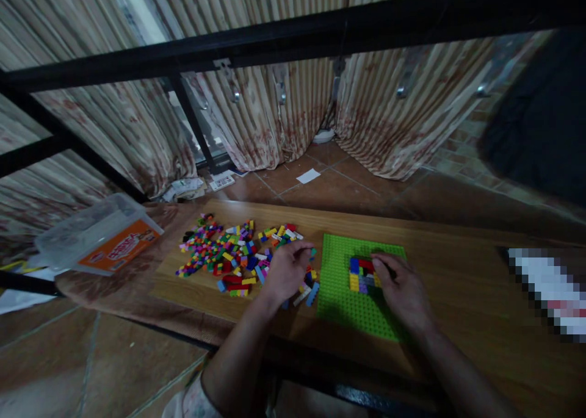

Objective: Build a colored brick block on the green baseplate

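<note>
On the green studded baseplate (339, 308) sits a low block of toy building bricks (361, 274) in blue, red, yellow, purple and grey. My right hand (405, 290) covers the right side of that block, its fingers closed against the edge. To the left of the baseplate, my left hand (284, 274) hovers over the loose bricks with fingertips pinched together. A small teal brick (313, 254) shows at those fingertips. Loose bricks in many colours (229, 250) are spread in a heap left of my left hand, and some lie hidden beneath it.
The wooden board (462, 271) carries the bricks and baseplate. A clear plastic tub with an orange label (119, 244) lies tilted at the left. Something pixelated (549, 290) is at the right. Behind are a black metal rail (284, 49) and striped curtains (256, 119).
</note>
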Action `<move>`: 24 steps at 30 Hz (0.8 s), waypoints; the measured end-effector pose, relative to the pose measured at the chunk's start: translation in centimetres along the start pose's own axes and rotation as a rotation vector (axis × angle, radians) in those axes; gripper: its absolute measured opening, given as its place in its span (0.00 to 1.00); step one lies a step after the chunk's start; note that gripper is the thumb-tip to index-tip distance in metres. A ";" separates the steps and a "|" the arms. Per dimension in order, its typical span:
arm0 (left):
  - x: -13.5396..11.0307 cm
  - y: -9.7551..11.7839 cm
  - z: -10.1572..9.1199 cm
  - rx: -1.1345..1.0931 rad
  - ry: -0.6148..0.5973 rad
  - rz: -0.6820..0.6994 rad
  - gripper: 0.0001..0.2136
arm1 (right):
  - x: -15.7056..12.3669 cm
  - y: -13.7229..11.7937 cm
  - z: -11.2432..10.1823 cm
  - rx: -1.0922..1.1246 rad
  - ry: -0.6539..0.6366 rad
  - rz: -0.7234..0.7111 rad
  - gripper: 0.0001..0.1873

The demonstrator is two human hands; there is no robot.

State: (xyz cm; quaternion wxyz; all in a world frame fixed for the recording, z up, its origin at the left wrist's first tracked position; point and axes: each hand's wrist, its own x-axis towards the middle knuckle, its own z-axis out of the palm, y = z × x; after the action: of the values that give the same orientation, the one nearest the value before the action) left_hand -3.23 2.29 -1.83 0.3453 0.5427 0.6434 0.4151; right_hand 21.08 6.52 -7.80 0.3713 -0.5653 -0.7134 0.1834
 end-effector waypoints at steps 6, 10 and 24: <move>0.7 -1.5 -5.9 0.670 0.207 -0.121 0.15 | -0.1 0.2 0.0 -0.025 -0.025 -0.001 0.22; 0.7 -2.5 -7.8 0.848 0.162 -0.199 0.13 | -0.1 0.5 0.0 -0.045 -0.040 -0.008 0.22; 3.3 -4.2 -7.8 0.977 0.237 -0.033 0.16 | -0.2 0.7 -0.2 -0.088 -0.059 -0.023 0.22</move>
State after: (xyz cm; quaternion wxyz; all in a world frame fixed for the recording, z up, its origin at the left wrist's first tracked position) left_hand -12.48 4.03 -2.36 -0.0179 0.5798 0.8059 0.1186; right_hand 21.67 6.49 -8.21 0.3269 -0.5671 -0.7380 0.1643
